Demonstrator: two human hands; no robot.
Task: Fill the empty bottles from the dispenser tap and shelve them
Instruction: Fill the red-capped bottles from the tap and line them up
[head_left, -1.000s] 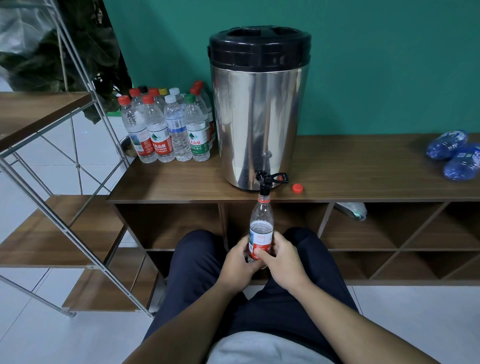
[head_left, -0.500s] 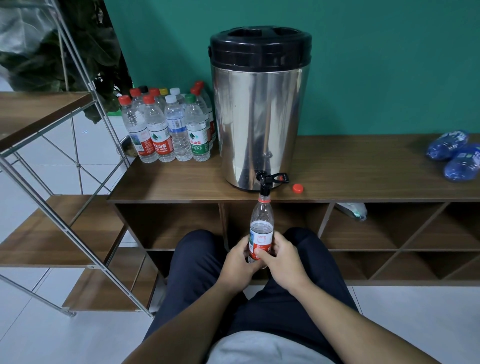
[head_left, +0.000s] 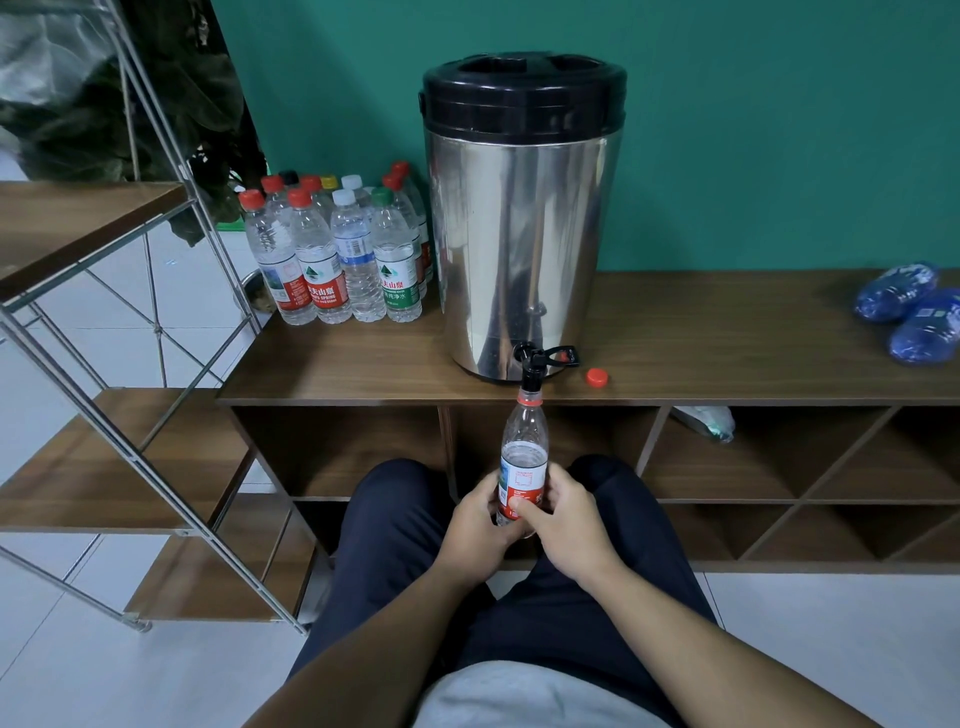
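Flat teal painted wall (head_left: 779, 130) straight ahead; long low brown wood-grain cabinet (head_left: 727, 338) pushed up against it, open cubbies underneath, some split by diagonal boards; pale glossy tiled floor (head_left: 78, 675) all around; off to the left, slanted silver metal-frame rack with brown wooden shelves (head_left: 78, 467); behind that, dark leafy potted plant (head_left: 171, 104) in the corner; soft even lighting, no harsh shadows.

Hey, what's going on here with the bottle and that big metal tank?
A seated person holds a bottle in both hands, left hand and right hand, with its open neck right under the tap of the dispenser. Its red cap lies on the cabinet top. Capped bottles stand to the left.
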